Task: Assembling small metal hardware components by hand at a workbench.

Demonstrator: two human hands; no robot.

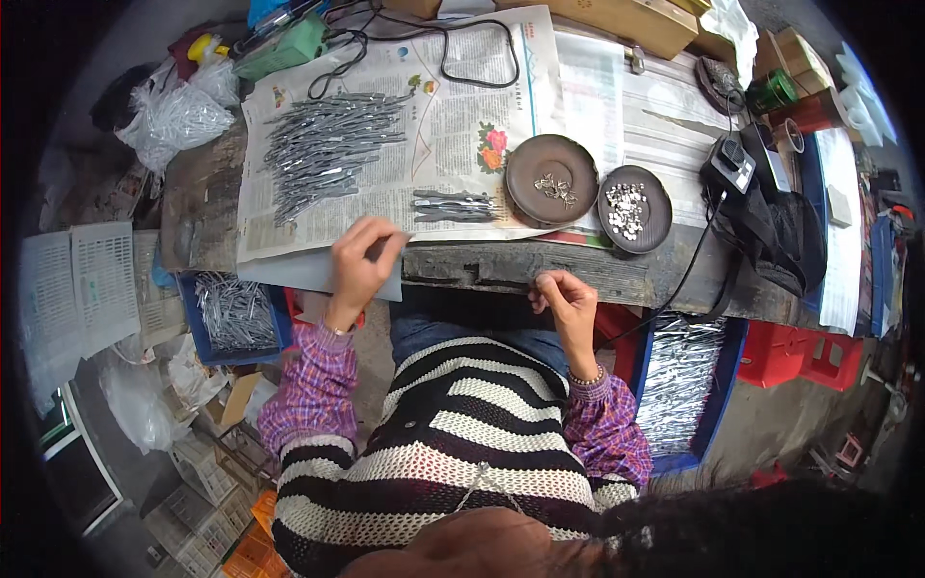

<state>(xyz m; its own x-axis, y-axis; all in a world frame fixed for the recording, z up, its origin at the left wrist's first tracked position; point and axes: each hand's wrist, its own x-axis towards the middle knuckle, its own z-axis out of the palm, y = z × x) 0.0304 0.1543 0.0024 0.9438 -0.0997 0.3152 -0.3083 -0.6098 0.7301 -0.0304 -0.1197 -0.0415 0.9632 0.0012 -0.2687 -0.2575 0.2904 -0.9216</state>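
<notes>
My left hand (364, 258) hovers over the near edge of the newspaper (453, 116), its thumb and forefinger curled together. Whatever those fingertips hold, if anything, is too small to make out. Just off the bench's front edge, my right hand (568, 303) is closed in a pinch, its contents hidden. A large heap of slim grey metal pieces (332, 149) lies beyond my left hand. Between the hands, farther in, is a small neat stack of similar metal pieces (453, 206). One brown dish (525, 159) holds small brass-coloured parts; a smaller dark dish (657, 197) holds tiny silvery pieces.
Blue bins of metal pieces (236, 313) (684, 385) stand below the bench on both sides. A black cord (515, 58) loops across the paper. At right are a black device (729, 166) and dark straps (785, 241). Red stools (800, 352) stand on the floor.
</notes>
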